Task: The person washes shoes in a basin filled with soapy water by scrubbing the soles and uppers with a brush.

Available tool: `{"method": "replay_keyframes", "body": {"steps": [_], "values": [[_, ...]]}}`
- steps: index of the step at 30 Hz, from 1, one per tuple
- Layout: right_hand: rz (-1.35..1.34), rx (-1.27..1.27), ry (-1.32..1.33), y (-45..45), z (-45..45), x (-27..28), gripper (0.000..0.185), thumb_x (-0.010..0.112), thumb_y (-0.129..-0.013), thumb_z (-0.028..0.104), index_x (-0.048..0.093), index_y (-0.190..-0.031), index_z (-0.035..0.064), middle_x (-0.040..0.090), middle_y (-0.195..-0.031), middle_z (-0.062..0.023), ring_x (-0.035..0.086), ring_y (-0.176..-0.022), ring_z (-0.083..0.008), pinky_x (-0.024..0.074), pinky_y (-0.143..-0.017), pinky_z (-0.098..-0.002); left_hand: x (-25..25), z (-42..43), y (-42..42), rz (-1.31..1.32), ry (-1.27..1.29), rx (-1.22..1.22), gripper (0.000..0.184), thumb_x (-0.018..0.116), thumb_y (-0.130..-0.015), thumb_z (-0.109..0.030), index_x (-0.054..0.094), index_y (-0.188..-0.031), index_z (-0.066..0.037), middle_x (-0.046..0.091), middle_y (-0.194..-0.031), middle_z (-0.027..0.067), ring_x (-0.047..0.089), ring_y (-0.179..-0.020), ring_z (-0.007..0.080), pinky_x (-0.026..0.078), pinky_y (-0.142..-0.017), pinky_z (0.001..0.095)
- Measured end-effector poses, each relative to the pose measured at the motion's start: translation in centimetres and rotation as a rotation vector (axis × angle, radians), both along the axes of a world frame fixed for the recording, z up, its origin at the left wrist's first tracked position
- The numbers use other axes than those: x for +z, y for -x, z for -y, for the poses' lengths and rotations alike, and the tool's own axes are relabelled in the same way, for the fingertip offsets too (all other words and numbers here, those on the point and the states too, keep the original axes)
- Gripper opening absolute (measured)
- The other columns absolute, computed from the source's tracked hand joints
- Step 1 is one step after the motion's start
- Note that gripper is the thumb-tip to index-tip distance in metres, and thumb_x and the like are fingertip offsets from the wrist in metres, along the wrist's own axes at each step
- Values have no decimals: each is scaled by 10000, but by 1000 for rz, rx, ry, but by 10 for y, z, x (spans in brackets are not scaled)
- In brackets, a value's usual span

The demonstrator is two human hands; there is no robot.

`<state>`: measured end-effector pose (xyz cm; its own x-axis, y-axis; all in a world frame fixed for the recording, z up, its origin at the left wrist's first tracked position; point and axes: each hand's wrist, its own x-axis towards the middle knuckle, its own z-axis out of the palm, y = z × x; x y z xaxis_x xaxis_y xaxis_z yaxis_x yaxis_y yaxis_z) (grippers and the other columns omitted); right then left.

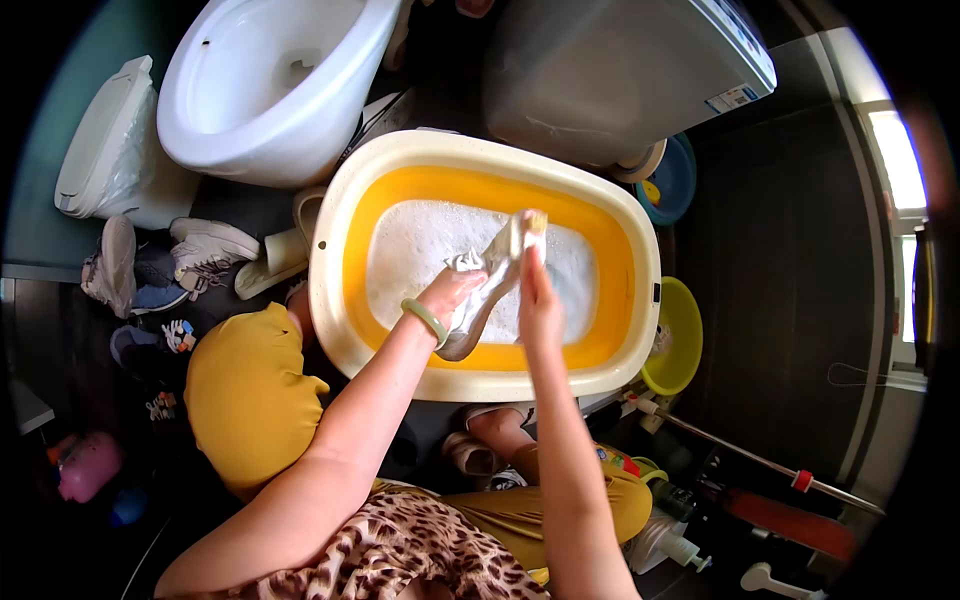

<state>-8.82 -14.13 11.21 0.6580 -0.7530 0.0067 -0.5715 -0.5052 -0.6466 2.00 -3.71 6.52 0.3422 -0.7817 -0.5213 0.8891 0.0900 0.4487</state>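
Over the foamy water in the yellow-and-cream basin [485,385], a wet white cloth [497,262] is stretched between both hands. My left hand [452,293], with a pale green bangle [425,322] at the wrist, is closed around its lower, bunched part. A greyish end of the cloth hangs below that hand. My right hand [541,305] is closed at the cloth's upper end. A small yellowish patch [537,222] shows at the top there; whether it is soap or part of the cloth I cannot tell. Suds [415,235] cover much of the water.
Beyond the basin are a white toilet [250,150] and a grey appliance [590,80]. Shoes [210,250] and a white bin [120,150] are at left. A blue basin [675,185] and a lime-green basin [685,335] stand right. A metal pole [740,450] slants at lower right.
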Motion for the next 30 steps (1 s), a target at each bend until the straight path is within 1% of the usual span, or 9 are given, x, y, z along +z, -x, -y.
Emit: {"method": "replay_keyframes", "body": {"steps": [5,7,9,12,16,19,23,25,30], "values": [[3,-173,-240,-47,36,26,345,484,-915,287,510,-1254,235,635,-894,-206,643,-753,-269,466,-624,-351,17,-1,-2,221,-51,32,180,583,-831,-106,606,-990,-26,619,-904,50,579,-812,125,462,-718,255],[-62,-110,-206,-19,10,13,354,508,-907,257,508,-1260,235,636,-940,-192,649,-780,-262,470,-632,-342,15,0,-2,192,-59,39,197,573,-830,-86,599,-1015,-24,621,-934,55,583,-855,136,456,-772,269],[234,69,58,20,-26,-16,370,525,-899,235,499,-1268,246,632,-919,-200,647,-775,-307,476,-637,-359,6,-1,-4,42,25,39,226,564,-830,-76,588,-1048,-24,622,-960,60,584,-900,147,459,-803,279],[46,14,-29,34,-43,4,377,528,-897,225,487,-1271,254,610,-898,-228,607,-809,-378,475,-648,-382,-4,1,2,96,-33,-19,256,556,-830,-56,576,-1083,-27,623,-973,67,591,-900,155,479,-788,280],[-24,-100,-103,-19,25,11,337,476,-918,303,500,-1254,284,624,-871,-225,644,-757,-294,469,-637,-362,15,6,5,194,-59,-24,262,551,-825,-17,576,-1085,-22,619,-996,55,581,-907,138,459,-814,263],[283,-232,-650,-45,63,16,385,512,-917,238,490,-1280,113,571,-681,-11,439,-480,-65,344,-414,-219,20,8,1,175,7,-21,267,567,-814,-4,582,-1079,-25,617,-1007,39,572,-908,126,452,-816,250],[525,-293,-843,-10,63,34,428,500,-923,202,395,-1336,154,341,-558,63,280,-402,-30,219,-340,-183,2,14,8,524,-31,-19,331,592,-832,-76,538,-1151,-8,611,-1034,50,560,-920,132,447,-825,264],[523,-311,-914,7,69,35,122,529,-908,228,526,-952,115,299,-523,82,247,-395,-22,186,-345,-182,7,14,14,1002,-92,-69,334,610,-830,-135,540,-1130,-8,618,-1025,77,570,-924,168,450,-823,291],[529,-297,-1045,28,95,41,201,605,-859,230,456,-753,145,303,-486,80,228,-361,-34,176,-336,-196,42,7,22,1149,-116,-238,282,597,-802,-190,589,-1024,-16,627,-981,177,585,-931,311,450,-802,353]]}}
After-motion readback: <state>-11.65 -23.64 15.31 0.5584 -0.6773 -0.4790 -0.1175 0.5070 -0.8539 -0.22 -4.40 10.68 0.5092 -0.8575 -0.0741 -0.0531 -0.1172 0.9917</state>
